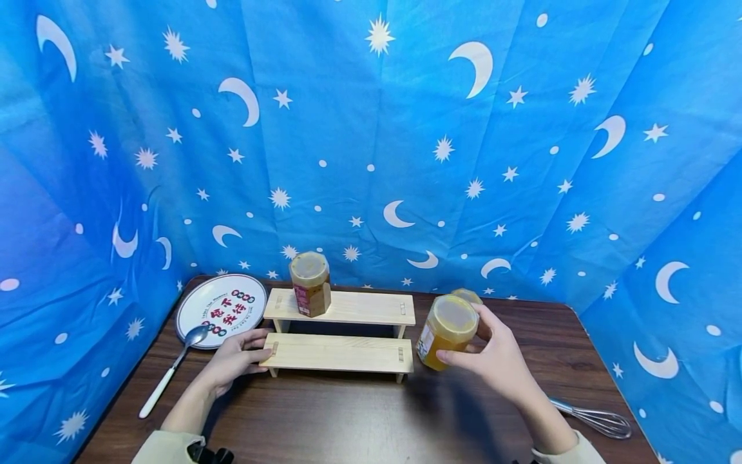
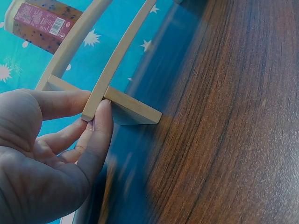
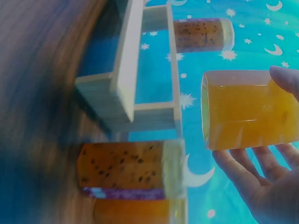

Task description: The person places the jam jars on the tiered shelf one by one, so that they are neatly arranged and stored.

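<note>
1. I saw my right hand (image 1: 501, 361) curled round a jar of yellow honey (image 1: 446, 330), lifted just off the table (image 1: 359, 419) right of the wooden shelf (image 1: 339, 351).
2. My left hand (image 1: 234, 357) pinched the lower step's left end, fingers nearly straight.
3. A darker jar (image 1: 310, 283) stood on the upper step; another jar (image 1: 466, 295) sat behind the held one.

Plate (image 1: 222, 308), spoon (image 1: 174, 368), whisk (image 1: 597, 420), seeded jar (image 1: 310, 283).
</note>
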`<state>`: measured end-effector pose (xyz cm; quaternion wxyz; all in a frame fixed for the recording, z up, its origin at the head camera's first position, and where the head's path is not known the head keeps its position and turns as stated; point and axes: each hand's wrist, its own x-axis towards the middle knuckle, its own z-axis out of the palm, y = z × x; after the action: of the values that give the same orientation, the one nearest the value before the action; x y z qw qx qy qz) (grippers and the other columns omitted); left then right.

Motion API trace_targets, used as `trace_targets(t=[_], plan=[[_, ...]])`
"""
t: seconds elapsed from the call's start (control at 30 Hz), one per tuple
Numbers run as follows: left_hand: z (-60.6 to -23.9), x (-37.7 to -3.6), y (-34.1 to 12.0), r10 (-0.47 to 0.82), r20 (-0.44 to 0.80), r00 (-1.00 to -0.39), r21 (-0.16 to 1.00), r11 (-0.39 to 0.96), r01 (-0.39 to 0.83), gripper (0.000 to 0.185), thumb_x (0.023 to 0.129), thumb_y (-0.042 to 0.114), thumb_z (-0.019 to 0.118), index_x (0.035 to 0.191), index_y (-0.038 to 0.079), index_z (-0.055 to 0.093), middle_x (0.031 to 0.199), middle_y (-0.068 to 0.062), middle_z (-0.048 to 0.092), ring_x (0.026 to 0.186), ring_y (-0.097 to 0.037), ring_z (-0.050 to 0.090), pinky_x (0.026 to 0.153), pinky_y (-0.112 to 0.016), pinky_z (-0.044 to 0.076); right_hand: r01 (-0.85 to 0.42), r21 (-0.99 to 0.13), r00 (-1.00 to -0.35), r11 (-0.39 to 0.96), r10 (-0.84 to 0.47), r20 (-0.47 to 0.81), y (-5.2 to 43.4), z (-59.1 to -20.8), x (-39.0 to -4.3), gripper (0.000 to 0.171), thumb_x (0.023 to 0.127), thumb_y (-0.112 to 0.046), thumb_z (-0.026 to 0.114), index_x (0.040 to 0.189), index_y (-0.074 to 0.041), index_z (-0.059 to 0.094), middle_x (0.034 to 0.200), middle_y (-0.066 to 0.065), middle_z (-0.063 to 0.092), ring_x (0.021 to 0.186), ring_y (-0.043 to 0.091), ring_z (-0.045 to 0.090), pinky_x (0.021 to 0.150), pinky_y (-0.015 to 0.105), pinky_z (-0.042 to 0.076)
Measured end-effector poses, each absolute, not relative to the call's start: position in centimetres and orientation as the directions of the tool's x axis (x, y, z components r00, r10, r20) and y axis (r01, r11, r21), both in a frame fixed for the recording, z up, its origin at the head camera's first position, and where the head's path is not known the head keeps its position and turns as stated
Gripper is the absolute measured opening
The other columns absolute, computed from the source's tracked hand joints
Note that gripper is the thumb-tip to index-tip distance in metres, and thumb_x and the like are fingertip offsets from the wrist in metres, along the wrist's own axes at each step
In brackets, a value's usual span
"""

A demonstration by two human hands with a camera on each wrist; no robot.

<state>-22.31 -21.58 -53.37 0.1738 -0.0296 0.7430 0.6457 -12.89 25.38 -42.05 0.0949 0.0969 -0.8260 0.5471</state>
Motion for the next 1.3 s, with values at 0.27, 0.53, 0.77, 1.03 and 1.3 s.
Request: trace_targets(t=[0.27, 0.53, 0.77, 1.03, 1.3], plan=[[-53.5, -22.4, -21.6, 0.178, -0.302, -0.936, 0.948, 0.158, -0.276, 0.063, 0.096, 0.002, 0.07, 0.151, -0.01, 0.04, 0.136, -0.026, 0.054, 0.096, -0.023, 0.069, 0.08, -0.039, 0.064, -0.284, -0.865, -0.957, 0.414, -0.072, 0.28, 23.8, -41.4, -15.2, 0.078, 0.078, -0.018, 0.094, 0.145, -0.019, 0.053, 0.129, 0.002, 0.064, 0.116, 0.024, 0.064, 0.096, 0.047, 0.057], [-53.5, -22.4, -21.7, 0.182, -0.301, -0.936, 0.948, 0.16, -0.274, 0.064, 0.096, 0.002, 0.07, 0.151, -0.01, 0.04, 0.136, -0.026, 0.055, 0.096, -0.023, 0.068, 0.08, -0.039, 0.064, -0.267, -0.866, -0.962, 0.423, -0.062, 0.266, 22.2, -41.2, -17.7, 0.079, 0.077, -0.025, 0.095, 0.144, -0.017, 0.054, 0.13, 0.003, 0.064, 0.117, 0.026, 0.063, 0.096, 0.053, 0.056], [-53.4, -22.3, -21.6, 0.18, -0.302, -0.936, 0.948, 0.158, -0.276, 0.064, 0.096, 0.002, 0.07, 0.151, -0.01, 0.04, 0.136, -0.027, 0.054, 0.096, -0.023, 0.069, 0.081, -0.039, 0.064, -0.219, -0.866, -0.974, 0.449, -0.041, 0.225, 20.4, -41.3, -19.4, 0.081, 0.077, -0.035, 0.094, 0.145, -0.021, 0.052, 0.131, 0.0, 0.063, 0.117, 0.024, 0.058, 0.091, 0.05, 0.057], [-53.4, -22.4, -21.6, 0.179, -0.301, -0.937, 0.948, 0.162, -0.273, 0.064, 0.096, 0.002, 0.07, 0.151, -0.011, 0.04, 0.136, -0.027, 0.055, 0.096, -0.022, 0.069, 0.08, -0.04, 0.064, -0.251, -0.861, -0.966, 0.443, -0.058, 0.251, 18.8, -42.0, -21.1, 0.083, 0.076, -0.035, 0.095, 0.146, -0.022, 0.053, 0.127, 0.001, 0.064, 0.108, 0.027, 0.061, 0.086, 0.046, 0.056], [-53.4, -22.4, -21.6, 0.172, -0.309, -0.935, 0.945, 0.164, -0.282, 0.063, 0.096, 0.001, 0.069, 0.151, -0.01, 0.04, 0.137, -0.027, 0.054, 0.097, -0.023, 0.069, 0.081, -0.04, 0.064, -0.228, -0.863, -0.972, 0.45, -0.05, 0.231, 17.4, -42.4, -22.4, 0.083, 0.076, -0.035, 0.095, 0.146, -0.025, 0.052, 0.129, -0.001, 0.063, 0.109, 0.026, 0.061, 0.088, 0.047, 0.057]])
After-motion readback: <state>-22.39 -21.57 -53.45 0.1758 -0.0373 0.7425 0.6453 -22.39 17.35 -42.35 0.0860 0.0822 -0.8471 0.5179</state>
